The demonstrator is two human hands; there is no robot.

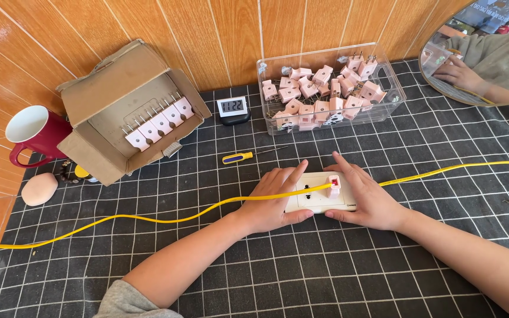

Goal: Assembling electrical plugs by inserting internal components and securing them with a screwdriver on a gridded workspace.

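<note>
A white socket plate (316,199) lies flat on the black grid mat (301,271). My left hand (272,197) rests on its left end, fingers spread over it, thumb under the front edge. My right hand (366,197) presses on its right end beside a pink plug (333,186) that sits in the plate. A yellow cable (166,220) runs from the plug across my left hand to the mat's left edge. Another stretch of yellow cable (460,167) leads off to the right.
A clear plastic bin (331,112) holds several pink plugs at the back. A cardboard box (122,109) with a row of pink plugs stands back left, beside a red mug (33,134). A yellow-handled screwdriver (248,155), a small digital clock (232,108), a round mirror (481,53).
</note>
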